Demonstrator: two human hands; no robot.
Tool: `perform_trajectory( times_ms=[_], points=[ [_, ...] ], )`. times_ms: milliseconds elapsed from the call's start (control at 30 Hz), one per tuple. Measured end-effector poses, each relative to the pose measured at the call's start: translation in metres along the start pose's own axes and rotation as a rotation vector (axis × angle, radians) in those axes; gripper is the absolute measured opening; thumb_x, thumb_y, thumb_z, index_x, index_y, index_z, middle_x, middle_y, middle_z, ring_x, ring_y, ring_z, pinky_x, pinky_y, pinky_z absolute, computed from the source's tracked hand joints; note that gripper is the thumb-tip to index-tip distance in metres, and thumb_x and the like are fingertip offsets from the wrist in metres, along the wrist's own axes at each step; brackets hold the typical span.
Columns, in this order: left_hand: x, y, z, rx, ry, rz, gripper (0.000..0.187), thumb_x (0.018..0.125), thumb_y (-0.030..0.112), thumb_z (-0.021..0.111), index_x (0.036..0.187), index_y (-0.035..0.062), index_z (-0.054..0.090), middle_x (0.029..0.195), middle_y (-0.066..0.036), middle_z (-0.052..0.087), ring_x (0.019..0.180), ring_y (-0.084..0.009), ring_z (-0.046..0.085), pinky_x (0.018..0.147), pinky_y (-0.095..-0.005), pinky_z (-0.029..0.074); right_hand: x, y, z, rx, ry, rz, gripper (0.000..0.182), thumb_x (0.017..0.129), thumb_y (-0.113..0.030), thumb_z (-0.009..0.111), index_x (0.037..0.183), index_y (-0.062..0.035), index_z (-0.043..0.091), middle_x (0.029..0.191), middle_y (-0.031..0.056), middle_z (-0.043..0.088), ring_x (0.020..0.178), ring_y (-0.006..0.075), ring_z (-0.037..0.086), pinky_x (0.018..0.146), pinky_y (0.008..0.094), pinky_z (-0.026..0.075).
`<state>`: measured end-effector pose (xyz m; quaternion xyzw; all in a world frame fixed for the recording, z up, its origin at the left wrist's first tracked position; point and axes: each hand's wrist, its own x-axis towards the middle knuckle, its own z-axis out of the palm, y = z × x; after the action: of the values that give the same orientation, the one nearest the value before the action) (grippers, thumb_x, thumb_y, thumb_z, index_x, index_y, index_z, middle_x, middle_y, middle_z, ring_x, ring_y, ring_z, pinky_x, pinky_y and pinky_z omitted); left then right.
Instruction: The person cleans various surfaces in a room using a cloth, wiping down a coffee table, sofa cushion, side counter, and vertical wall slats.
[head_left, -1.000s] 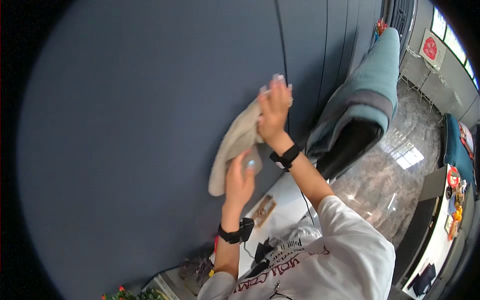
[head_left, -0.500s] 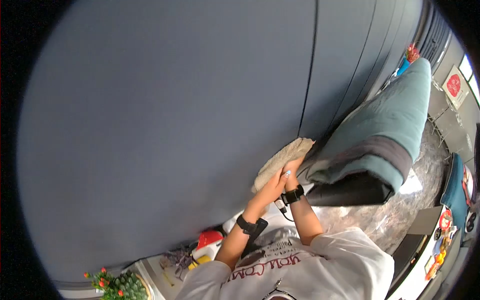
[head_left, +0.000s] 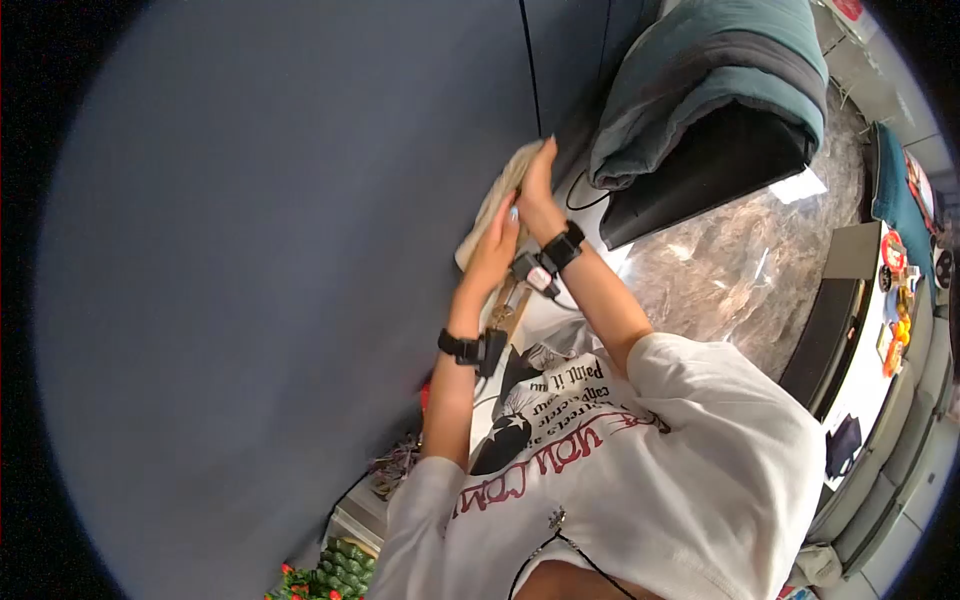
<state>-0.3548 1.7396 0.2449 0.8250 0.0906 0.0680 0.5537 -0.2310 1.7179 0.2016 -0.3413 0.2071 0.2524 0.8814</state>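
Note:
A folded beige cloth (head_left: 494, 212) lies against the dark grey-blue wall (head_left: 300, 220). My left hand (head_left: 489, 245) is closed on the lower part of the cloth, its thumb with a light blue nail on the near side. My right hand (head_left: 538, 188) grips the cloth's upper end, close to a dark vertical seam in the wall. The two hands are close together, and some fingers are hidden from me. Black strapped devices sit on both wrists, and a small black and white device (head_left: 536, 275) hangs between the forearms.
To the right stands a teal and grey padded piece (head_left: 720, 80) with a black panel (head_left: 715, 175). A cable runs beside it over the marbled floor (head_left: 715, 290). Farther right are a low table (head_left: 862, 380) with several items and a grey sofa (head_left: 890, 470). A potted plant (head_left: 345, 572) is lower left.
The view has turned, so the padded piece and wall seam appear higher and farther left. Both hands stay on the cloth, which remains against the wall near the seam.

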Motion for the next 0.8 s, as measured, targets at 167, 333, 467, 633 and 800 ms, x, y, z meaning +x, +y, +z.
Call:
perform_trajectory(
  times_ms=[167, 333, 467, 633, 800],
  points=[
    [0.061, 0.019, 0.009, -0.032, -0.031, 0.021, 0.043, 0.090, 0.027, 0.031, 0.125, 0.0029, 0.030, 0.129, -0.013, 0.032, 0.121, -0.0227, 0.026, 0.099, -0.0294, 0.018, 0.109, -0.036, -0.013, -0.225, -0.124, -0.283, 0.060, 0.084, -0.045, 0.028, 0.117, 0.0047, 0.031, 0.116, 0.0169, 0.039, 0.104, 0.0237, 0.039, 0.090, 0.0324, 0.030],
    [0.087, -0.036, 0.045, -0.048, -0.062, 0.023, 0.043, 0.090, 0.029, 0.033, 0.123, 0.0022, 0.033, 0.126, -0.016, 0.034, 0.119, -0.0243, 0.029, 0.097, -0.0290, 0.021, 0.143, -0.018, -0.055, -0.235, -0.045, -0.409, 0.061, 0.083, -0.052, 0.026, 0.115, -0.0013, 0.038, 0.115, 0.0119, 0.042, 0.104, 0.0246, 0.041, 0.087, 0.0325, 0.033],
    [0.066, -0.080, 0.054, 0.068, -0.071, -0.095, 0.042, 0.089, 0.030, 0.033, 0.120, 0.0006, 0.036, 0.121, -0.019, 0.039, 0.115, -0.0273, 0.035, 0.096, -0.0297, 0.024, 0.136, 0.033, -0.127, -0.592, -0.154, -0.158, 0.063, 0.084, -0.051, 0.022, 0.123, -0.0018, 0.027, 0.123, 0.0138, 0.032, 0.112, 0.0257, 0.033, 0.093, 0.0330, 0.027],
    [0.003, -0.121, 0.040, 0.095, -0.046, -0.335, 0.044, 0.089, 0.032, 0.030, 0.118, -0.0002, 0.038, 0.120, -0.019, 0.041, 0.114, -0.0270, 0.036, 0.096, -0.0297, 0.023, 0.065, 0.068, -0.098, -0.037, 0.060, 0.345, 0.056, 0.086, -0.047, 0.024, 0.120, -0.0033, 0.030, 0.118, 0.0138, 0.036, 0.110, 0.0257, 0.034, 0.093, 0.0336, 0.029],
    [-0.069, -0.119, 0.018, 0.070, 0.013, -0.395, 0.046, 0.089, 0.034, 0.030, 0.116, -0.0015, 0.039, 0.117, -0.021, 0.043, 0.113, -0.0287, 0.037, 0.094, -0.0308, 0.025, 0.032, 0.137, -0.106, 0.014, 0.125, 0.459, 0.061, 0.082, -0.048, 0.016, 0.119, -0.0030, 0.036, 0.119, 0.0164, 0.039, 0.108, 0.0321, 0.038, 0.092, 0.0449, 0.030]
  ],
)
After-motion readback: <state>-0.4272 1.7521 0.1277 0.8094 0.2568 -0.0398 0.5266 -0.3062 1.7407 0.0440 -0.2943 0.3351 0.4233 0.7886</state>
